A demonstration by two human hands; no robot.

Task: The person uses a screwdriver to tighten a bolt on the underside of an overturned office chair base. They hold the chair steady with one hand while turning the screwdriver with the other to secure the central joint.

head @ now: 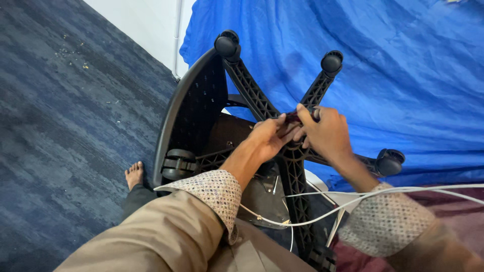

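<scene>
Two hands meet at the hub of an upturned black chair base (pixel 295 151) — left hand (pixel 267 138) pinching the centre, right hand (pixel 327 132) clasped over it — above the blue sheet (pixel 403 75) and white cable (pixel 353 199).

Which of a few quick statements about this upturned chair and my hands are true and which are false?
1. Both hands, left hand and right hand, meet at the hub of the chair base. True.
2. The cloth behind the chair is red. False: it is blue.
3. A white cable crosses the right forearm. True.
4. The castor wheels rest on the carpet. False: they point up.
</scene>
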